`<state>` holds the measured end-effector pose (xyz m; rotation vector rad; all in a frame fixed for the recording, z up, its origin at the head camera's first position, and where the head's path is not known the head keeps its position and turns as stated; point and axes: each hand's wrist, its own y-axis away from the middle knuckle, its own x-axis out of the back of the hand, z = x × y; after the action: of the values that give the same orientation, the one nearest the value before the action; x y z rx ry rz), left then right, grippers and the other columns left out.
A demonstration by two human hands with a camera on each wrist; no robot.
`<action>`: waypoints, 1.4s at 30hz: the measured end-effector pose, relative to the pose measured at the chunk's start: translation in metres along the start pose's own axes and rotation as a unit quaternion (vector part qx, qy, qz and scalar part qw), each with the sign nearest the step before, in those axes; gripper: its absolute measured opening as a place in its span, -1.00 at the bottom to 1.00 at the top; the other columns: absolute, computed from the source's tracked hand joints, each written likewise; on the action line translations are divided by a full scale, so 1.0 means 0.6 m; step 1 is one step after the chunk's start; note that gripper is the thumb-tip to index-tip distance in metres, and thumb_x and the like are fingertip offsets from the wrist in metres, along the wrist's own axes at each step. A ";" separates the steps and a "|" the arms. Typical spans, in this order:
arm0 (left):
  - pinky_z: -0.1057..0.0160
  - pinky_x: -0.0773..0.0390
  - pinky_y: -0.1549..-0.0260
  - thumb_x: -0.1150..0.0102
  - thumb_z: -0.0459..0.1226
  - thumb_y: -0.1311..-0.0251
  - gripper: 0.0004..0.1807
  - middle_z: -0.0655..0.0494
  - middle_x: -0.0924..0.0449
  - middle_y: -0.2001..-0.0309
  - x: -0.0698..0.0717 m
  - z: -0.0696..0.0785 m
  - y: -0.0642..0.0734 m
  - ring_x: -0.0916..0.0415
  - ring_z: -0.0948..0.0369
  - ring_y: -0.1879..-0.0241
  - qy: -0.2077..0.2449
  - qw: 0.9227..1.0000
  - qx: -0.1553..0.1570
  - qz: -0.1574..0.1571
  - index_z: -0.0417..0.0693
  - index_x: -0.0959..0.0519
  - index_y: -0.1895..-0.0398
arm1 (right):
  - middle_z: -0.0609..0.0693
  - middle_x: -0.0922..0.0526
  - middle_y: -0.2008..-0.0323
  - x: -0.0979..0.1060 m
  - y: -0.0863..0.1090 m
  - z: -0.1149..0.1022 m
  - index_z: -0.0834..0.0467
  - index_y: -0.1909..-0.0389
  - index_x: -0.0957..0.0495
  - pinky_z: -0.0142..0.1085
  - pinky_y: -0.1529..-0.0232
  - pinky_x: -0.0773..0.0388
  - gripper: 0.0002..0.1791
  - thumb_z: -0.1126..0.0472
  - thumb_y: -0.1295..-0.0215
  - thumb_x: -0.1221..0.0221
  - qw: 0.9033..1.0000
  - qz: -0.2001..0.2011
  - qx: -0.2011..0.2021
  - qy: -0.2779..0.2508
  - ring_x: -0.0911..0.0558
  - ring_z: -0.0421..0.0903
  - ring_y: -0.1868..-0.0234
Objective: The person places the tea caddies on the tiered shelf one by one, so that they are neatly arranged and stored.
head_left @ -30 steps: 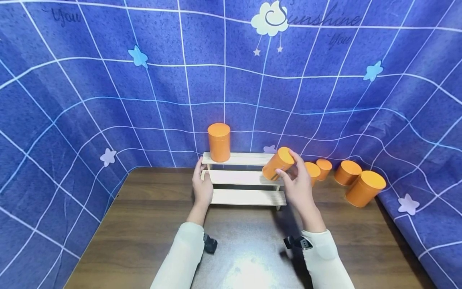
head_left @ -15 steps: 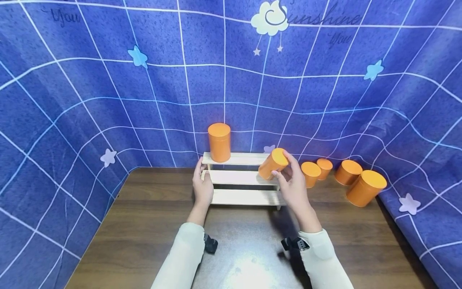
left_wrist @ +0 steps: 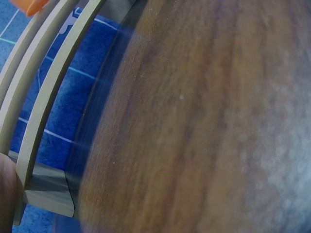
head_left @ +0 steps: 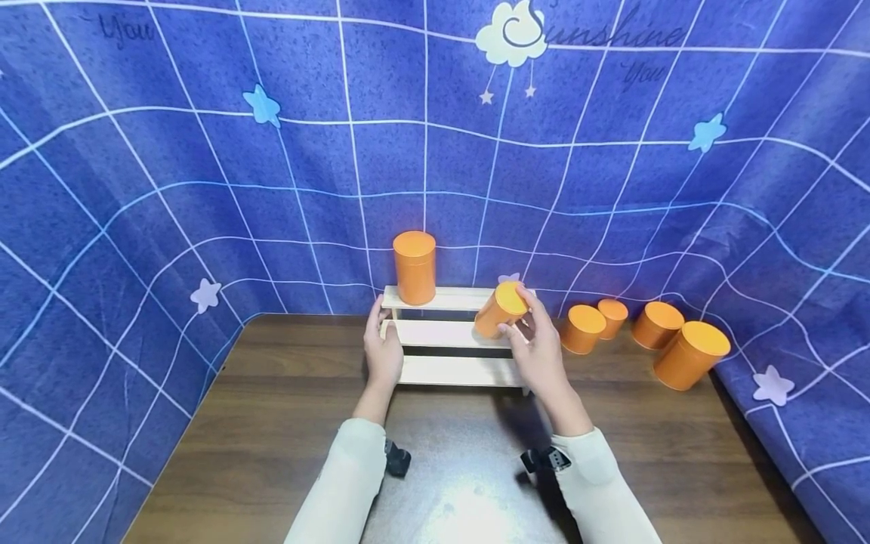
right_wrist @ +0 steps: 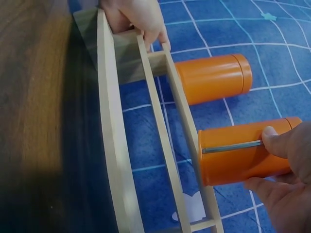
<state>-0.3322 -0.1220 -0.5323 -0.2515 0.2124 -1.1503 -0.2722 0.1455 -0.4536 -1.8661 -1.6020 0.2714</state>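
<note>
My left hand (head_left: 384, 355) grips the left end of a pale wooden three-step rack (head_left: 462, 370), thumb at the front side. In the left wrist view only a sliver of that hand (left_wrist: 7, 189) shows. Between thumb and fingers, my right hand (head_left: 541, 355) holds an orange lidded canister (head_left: 499, 311), tilted, near the rack's right half. In the right wrist view the held canister's (right_wrist: 233, 167) base is right at the top shelf's edge, and a dark strip runs along its side. A taller orange canister (head_left: 414, 268) stands on the top shelf's left end.
On the wooden table (head_left: 272, 423), right of the rack, stand several more orange canisters: a short one (head_left: 583, 330), a smaller one (head_left: 613, 319), a squat one (head_left: 657, 326) and a large one (head_left: 688, 359). A blue gridded cloth (head_left: 306, 166) hangs behind and at both sides.
My right hand has moved left with the canister, bringing it further over the rack and uncovering the short canister behind. My left hand stays on the rack's end.
</note>
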 end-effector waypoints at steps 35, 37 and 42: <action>-0.02 -0.31 -0.46 0.07 -0.54 -0.42 -0.29 -0.18 -0.54 -0.29 -0.003 0.000 0.003 -0.41 0.01 -0.38 -0.012 1.000 0.001 0.001 0.06 -0.31 -0.61 | 0.31 -0.43 -0.45 -0.044 -0.064 0.003 0.12 -0.65 -0.07 0.11 -0.40 -0.56 -0.14 0.29 -0.46 -0.29 0.995 -0.084 -0.002 0.055 -0.54 0.27 -0.41; -0.03 -0.31 -0.45 0.08 -0.54 -0.42 -0.29 -0.18 -0.55 -0.29 -0.003 0.000 0.002 -0.41 0.01 -0.38 -0.012 1.000 0.001 0.001 0.06 -0.32 -0.61 | 0.32 -0.49 -0.39 -0.044 -0.072 0.005 0.07 -0.66 -0.07 0.12 -0.39 -0.57 -0.16 0.26 -0.48 -0.27 0.995 -0.089 -0.014 0.051 -0.55 0.24 -0.41; -0.03 -0.30 -0.46 0.07 -0.54 -0.42 -0.29 -0.18 -0.54 -0.29 -0.003 0.001 0.002 -0.41 0.02 -0.38 -0.011 1.000 0.000 0.004 0.05 -0.31 -0.61 | 0.35 -0.47 -0.38 -0.048 -0.088 0.019 0.06 -0.69 0.02 0.12 -0.44 -0.52 -0.11 0.20 -0.51 -0.26 0.994 -0.100 -0.044 0.029 -0.51 0.25 -0.43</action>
<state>-0.3320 -0.1200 -0.5321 -0.2625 0.1933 -1.1389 -0.3277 0.1243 -0.4382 -1.7430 -1.7706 0.0603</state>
